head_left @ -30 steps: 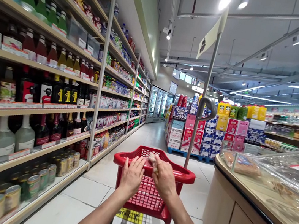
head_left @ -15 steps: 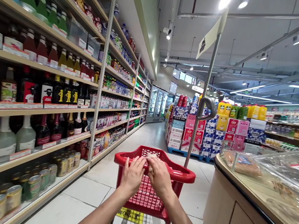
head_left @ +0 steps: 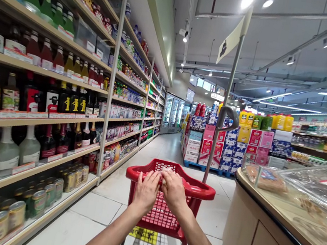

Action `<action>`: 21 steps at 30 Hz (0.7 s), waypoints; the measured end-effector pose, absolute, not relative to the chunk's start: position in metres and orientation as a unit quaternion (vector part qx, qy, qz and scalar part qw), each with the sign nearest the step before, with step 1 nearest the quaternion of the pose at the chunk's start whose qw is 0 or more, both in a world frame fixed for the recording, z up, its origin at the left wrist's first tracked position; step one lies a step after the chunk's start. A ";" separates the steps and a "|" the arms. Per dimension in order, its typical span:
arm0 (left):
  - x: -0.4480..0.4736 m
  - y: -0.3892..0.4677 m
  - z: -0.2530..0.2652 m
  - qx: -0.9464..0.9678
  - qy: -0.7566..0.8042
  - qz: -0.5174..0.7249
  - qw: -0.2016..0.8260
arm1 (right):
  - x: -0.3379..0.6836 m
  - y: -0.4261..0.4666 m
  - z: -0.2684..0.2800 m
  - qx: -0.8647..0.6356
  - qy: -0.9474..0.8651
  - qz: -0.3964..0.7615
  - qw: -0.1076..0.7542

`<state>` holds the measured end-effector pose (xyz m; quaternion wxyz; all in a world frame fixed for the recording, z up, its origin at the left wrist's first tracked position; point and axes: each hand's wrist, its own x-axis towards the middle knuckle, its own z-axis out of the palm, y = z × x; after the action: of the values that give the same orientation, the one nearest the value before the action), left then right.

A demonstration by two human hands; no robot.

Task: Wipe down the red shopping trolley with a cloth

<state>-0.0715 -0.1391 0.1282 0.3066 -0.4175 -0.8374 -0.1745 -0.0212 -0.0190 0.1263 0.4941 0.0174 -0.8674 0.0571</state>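
Note:
A red plastic shopping cart (head_left: 162,217) with a latticed basket stands right in front of me. My left hand (head_left: 146,191) lies over the near handle bar, its fingers draped across the top and closed on it. Beside it, almost touching at the fingertips, my right hand (head_left: 174,191) curls over the same bar. Something whitish (head_left: 167,170) shows just past the fingertips; I cannot make out whether it is held or lies in the basket. A metal pole (head_left: 225,95) with a hook and a pale flag rises at the cart's far right.
Shelves of bottles and cans (head_left: 36,117) run along the left side. On the right stands a rounded counter (head_left: 247,222) with packaged food under clear covers. Stacked drink cartons (head_left: 212,148) stand ahead on blue pallets. Tiled floor (head_left: 162,143) leads to glass-door fridges (head_left: 172,113).
Hardly anything differs. The cart, pole and counter sit very slightly further right in view, and both hands stay on the handle bar.

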 end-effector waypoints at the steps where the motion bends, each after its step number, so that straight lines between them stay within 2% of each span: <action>1: -0.072 -0.140 0.129 -0.419 -0.838 -0.175 0.304 | -0.018 -0.015 0.126 0.018 -0.870 0.058 0.489; 8: -0.067 -0.138 0.129 -0.416 -0.836 -0.174 0.312 | 0.026 0.048 0.117 -0.220 -0.841 0.109 0.482; 11: -0.068 -0.136 0.127 -0.413 -0.836 -0.164 0.322 | 0.009 0.018 0.122 -0.163 -0.850 0.095 0.492; 16: -0.075 -0.140 0.126 -0.430 -0.830 -0.152 0.322 | -0.021 -0.032 0.136 -0.015 -0.891 0.076 0.448; 18: -0.076 -0.142 0.126 -0.432 -0.830 -0.156 0.316 | -0.014 -0.020 0.137 -0.031 -0.892 0.087 0.443; 21: -0.075 -0.144 0.128 -0.434 -0.831 -0.168 0.305 | 0.011 0.024 0.130 -0.160 -0.876 0.118 0.440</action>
<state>-0.0754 -0.1444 0.1281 0.3052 -0.4342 -0.8308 -0.1677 0.0106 0.0239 0.1304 0.4401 -0.1603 -0.8756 0.1182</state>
